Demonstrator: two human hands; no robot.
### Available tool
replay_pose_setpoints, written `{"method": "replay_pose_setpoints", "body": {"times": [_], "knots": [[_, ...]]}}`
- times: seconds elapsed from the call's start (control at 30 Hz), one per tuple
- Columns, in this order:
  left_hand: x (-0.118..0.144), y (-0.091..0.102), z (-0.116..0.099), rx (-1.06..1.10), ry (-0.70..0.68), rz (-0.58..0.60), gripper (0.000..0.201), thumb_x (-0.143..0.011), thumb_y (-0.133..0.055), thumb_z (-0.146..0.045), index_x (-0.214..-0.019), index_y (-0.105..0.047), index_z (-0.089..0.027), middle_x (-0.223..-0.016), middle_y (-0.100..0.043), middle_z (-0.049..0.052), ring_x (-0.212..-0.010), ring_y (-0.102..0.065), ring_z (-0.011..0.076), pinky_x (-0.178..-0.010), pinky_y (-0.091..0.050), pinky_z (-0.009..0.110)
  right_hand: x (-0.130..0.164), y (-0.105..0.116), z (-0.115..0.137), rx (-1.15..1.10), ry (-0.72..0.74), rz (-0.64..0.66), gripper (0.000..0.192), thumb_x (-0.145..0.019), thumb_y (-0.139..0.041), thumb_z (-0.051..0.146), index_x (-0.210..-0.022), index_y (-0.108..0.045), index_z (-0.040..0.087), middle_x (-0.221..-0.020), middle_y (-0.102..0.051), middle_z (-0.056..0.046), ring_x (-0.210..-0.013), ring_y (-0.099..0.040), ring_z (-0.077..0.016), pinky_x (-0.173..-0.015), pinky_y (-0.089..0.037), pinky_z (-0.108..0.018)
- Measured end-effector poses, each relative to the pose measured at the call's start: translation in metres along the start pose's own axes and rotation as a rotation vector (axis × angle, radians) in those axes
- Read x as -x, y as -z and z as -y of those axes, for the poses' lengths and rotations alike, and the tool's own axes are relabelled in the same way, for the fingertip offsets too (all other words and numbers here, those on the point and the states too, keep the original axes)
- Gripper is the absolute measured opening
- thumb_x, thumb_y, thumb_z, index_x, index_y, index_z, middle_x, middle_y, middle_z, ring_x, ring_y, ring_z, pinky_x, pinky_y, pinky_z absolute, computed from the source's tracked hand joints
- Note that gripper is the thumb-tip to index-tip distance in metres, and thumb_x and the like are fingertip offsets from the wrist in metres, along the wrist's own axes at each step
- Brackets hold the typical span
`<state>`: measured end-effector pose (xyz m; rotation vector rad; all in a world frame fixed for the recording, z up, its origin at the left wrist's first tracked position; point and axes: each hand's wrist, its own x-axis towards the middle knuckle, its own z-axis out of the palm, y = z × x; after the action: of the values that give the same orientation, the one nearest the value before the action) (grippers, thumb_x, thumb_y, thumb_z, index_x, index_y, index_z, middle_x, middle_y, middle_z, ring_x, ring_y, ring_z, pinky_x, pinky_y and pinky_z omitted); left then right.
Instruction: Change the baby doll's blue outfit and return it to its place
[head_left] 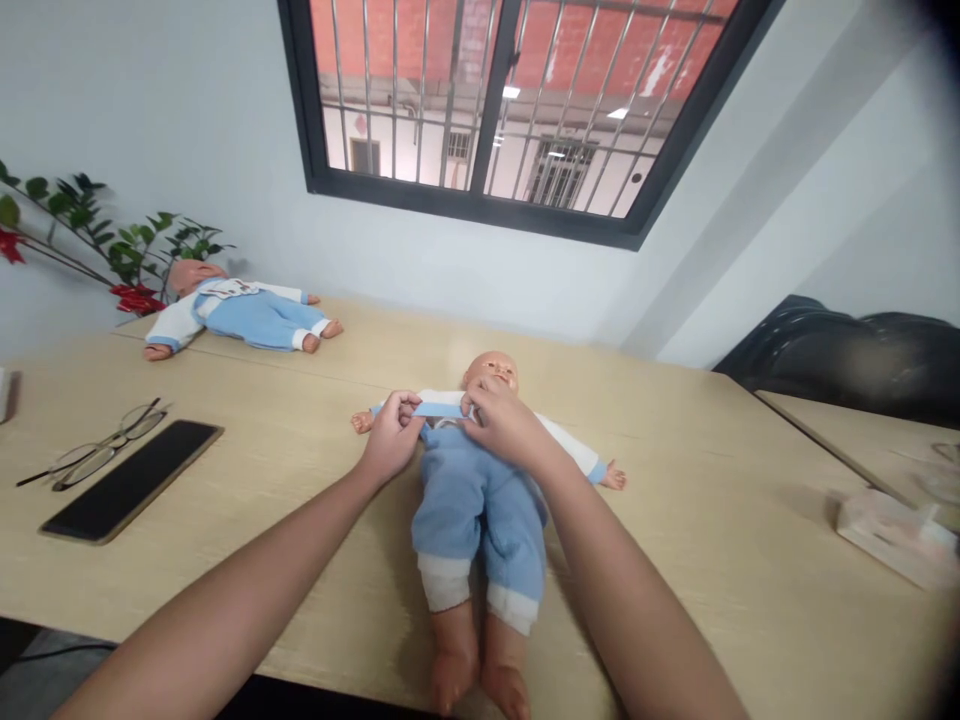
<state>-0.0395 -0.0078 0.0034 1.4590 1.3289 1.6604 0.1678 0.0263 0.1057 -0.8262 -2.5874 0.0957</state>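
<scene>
Bare doll (480, 500) feet lie nearest, supine on the counter (712, 500); a blue strap (439, 409) at its chest is pinched by left hand (391, 440) and right hand (504, 425), fastening judged unfinished.

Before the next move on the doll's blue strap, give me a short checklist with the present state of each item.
1. Left hand pinches one end of the strap: ok.
2. Right hand holds the other end: ok, though its fingertips are partly hidden.
3. Strap drawn flat across the chest of the doll: ok.
4. Doll lies face up and straight on the table: ok.
5. Glasses and phone lie apart from the hands: ok.
6. Strap fastened to the overalls: cannot tell, the hands cover it.
</scene>
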Motion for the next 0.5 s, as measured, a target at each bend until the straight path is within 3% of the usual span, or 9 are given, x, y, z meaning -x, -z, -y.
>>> {"method": "replay_pose_setpoints", "body": {"times": [0.17, 0.3, 0.37, 0.43, 0.5], "knots": [[0.0, 0.0, 0.003, -0.017, -0.037, 0.062, 0.02, -0.087, -0.063, -0.03, -0.103, -0.055, -0.022, -0.087, -0.06, -0.001, -0.077, -0.058, 0.0135, -0.073, -0.048, 0.026, -0.001, 0.002, -0.002, 0.004, 0.02, -0.011, 0.007, -0.088, -0.061, 0.014, -0.091, -0.059, 0.02, -0.106, -0.059, -0.007, -0.106, -0.055, -0.0232, -0.095, -0.041, -0.035], [-0.001, 0.0, 0.005, -0.074, -0.056, 0.061, 0.017, -0.089, -0.06, -0.026, -0.104, -0.056, -0.022, -0.088, -0.062, 0.0, -0.079, -0.061, 0.014, -0.075, -0.05, 0.027, 0.002, 0.008, 0.0, -0.083, -0.048, 0.044, 0.018, -0.09, -0.07, 0.034, -0.096, -0.06, 0.02, -0.103, -0.065, -0.006, -0.097, -0.06, -0.0222, -0.084, -0.043, -0.031], [-0.001, 0.0, 0.003, -0.098, -0.064, 0.04, 0.016, -0.088, -0.059, -0.023, -0.104, -0.056, -0.021, -0.091, -0.064, 0.001, -0.08, -0.062, 0.0142, -0.076, -0.051, 0.027, 0.0, 0.011, -0.001, -0.163, -0.151, 0.082, 0.02, -0.098, -0.059, 0.039, -0.104, -0.06, 0.02, -0.099, -0.07, -0.005, -0.086, -0.062, -0.0194, -0.078, -0.044, -0.029], [-0.001, 0.001, 0.0, -0.111, -0.078, 0.028, 0.016, -0.086, -0.06, -0.018, -0.101, -0.058, -0.021, -0.095, -0.065, 0.001, -0.082, -0.062, 0.0148, -0.078, -0.051, 0.028, -0.01, 0.011, -0.003, -0.196, -0.249, 0.11, 0.022, -0.106, -0.043, 0.032, -0.113, -0.06, 0.02, -0.09, -0.074, -0.003, -0.081, -0.065, -0.0178, -0.077, -0.044, -0.028], [-0.001, 0.002, -0.004, -0.151, -0.105, 0.028, 0.017, -0.084, -0.059, -0.015, -0.099, -0.059, -0.021, -0.095, -0.065, 0.002, -0.084, -0.062, 0.0161, -0.078, -0.051, 0.029, -0.028, 0.006, -0.007, -0.128, -0.282, 0.177, 0.024, -0.105, -0.042, 0.023, -0.117, -0.063, 0.02, -0.087, -0.076, -0.003, -0.084, -0.067, -0.0184, -0.079, -0.044, -0.028]]}}
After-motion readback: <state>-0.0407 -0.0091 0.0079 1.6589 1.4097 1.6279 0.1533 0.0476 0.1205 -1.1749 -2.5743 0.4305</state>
